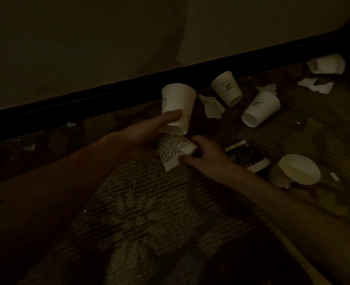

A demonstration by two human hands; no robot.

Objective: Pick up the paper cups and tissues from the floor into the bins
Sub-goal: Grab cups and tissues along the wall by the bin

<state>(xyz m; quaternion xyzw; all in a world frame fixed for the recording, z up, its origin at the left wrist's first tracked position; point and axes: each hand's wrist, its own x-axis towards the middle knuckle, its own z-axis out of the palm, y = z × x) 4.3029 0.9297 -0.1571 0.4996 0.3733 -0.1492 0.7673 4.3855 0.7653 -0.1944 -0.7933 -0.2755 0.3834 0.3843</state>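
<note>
A white cup (178,108) was gripped in the left hand (147,136). Just beneath it, a patterned cup (175,154) was pinched by the right hand (205,156). Either could be crushed or dropped if they were pushed together carelessly. Other cups (260,109) and tissues (212,106) were scattered on the carpet (149,202) beyond the right hand. No bin was seen, and the fingers behind the cups were hidden in the gloom.
</note>
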